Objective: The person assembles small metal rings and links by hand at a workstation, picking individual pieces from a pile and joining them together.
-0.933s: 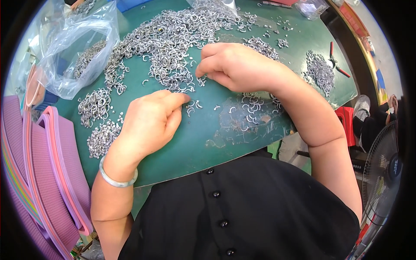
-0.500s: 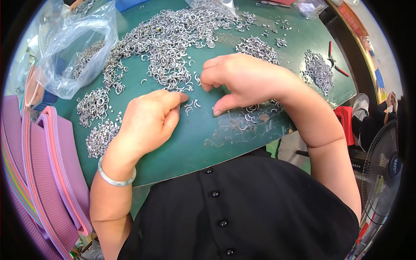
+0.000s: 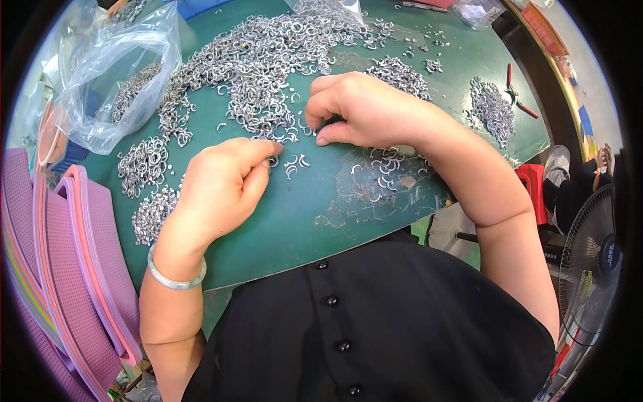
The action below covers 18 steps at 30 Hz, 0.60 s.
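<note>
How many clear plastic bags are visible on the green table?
3. One large bag holding metal rings lies at the upper left, one at the top centre over the big pile, one small bag at the top right. Others may be hidden.

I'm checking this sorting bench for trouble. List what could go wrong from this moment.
1. The loose curved metal pieces lie between the left hand and right hand, near the green mat edge; a sweep could push some off.
2. The right forearm rests over scattered pieces and might drag them.
3. The open plastic bag sits at the mat's edge and could spill.
</note>
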Each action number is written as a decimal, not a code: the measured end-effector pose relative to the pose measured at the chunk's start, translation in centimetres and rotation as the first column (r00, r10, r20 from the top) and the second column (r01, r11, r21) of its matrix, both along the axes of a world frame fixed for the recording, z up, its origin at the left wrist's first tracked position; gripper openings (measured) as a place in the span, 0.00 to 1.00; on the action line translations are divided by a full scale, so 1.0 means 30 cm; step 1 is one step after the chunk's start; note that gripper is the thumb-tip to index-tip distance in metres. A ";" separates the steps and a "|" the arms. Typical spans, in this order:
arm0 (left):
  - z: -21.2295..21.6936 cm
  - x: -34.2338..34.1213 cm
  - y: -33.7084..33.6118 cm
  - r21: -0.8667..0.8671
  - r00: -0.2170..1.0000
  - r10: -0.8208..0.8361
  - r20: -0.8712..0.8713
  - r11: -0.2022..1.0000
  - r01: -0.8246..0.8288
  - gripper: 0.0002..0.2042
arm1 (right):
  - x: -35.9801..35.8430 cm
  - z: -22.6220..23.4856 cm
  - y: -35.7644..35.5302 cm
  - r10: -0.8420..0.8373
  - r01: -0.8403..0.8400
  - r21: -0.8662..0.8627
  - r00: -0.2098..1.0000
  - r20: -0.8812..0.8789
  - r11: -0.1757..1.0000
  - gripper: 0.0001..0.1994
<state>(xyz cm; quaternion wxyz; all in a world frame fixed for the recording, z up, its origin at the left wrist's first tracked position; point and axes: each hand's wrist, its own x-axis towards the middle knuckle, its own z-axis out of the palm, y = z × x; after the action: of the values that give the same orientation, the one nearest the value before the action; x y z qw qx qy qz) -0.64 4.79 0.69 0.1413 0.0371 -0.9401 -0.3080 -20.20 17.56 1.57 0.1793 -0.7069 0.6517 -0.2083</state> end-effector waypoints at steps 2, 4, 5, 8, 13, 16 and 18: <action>0.001 0.001 -0.003 0.003 1.000 0.011 0.000 1.000 -0.011 0.10 | -0.002 0.001 0.001 0.002 -0.002 -0.005 1.000 0.010 1.000 0.07; 0.004 0.002 -0.007 0.007 1.000 0.022 0.000 1.000 -0.022 0.10 | -0.006 -0.003 0.001 0.003 -0.003 -0.008 1.000 0.019 1.000 0.06; 0.009 0.003 -0.010 0.004 0.999 0.039 0.017 0.999 -0.039 0.10 | -0.010 -0.010 -0.001 0.026 -0.026 -0.045 1.000 0.004 0.999 0.05; 0.010 0.007 -0.020 0.013 0.997 0.071 0.025 0.997 -0.072 0.09 | -0.008 -0.012 0.000 0.048 -0.049 -0.076 0.999 -0.005 0.996 0.05; 0.001 0.013 -0.045 0.042 0.996 0.092 -0.017 0.995 -0.091 0.09 | -0.017 0.003 0.004 0.055 -0.055 -0.027 0.998 0.000 0.998 0.04; 0.001 0.019 -0.056 0.028 0.996 0.094 0.005 0.995 -0.094 0.10 | -0.045 0.016 0.015 0.105 -0.110 -0.029 0.987 -0.125 0.994 0.04; -0.002 0.021 -0.060 0.019 0.997 0.079 -0.014 0.997 -0.079 0.10 | -0.065 0.037 0.028 0.043 -0.035 0.042 0.978 -0.203 0.998 0.04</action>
<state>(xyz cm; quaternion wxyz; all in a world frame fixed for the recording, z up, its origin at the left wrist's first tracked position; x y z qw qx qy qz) 0.00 2.98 0.61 0.1598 0.0732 -0.9340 -0.3111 -22.16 18.41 2.68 0.1293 -0.7335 0.6566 -0.1187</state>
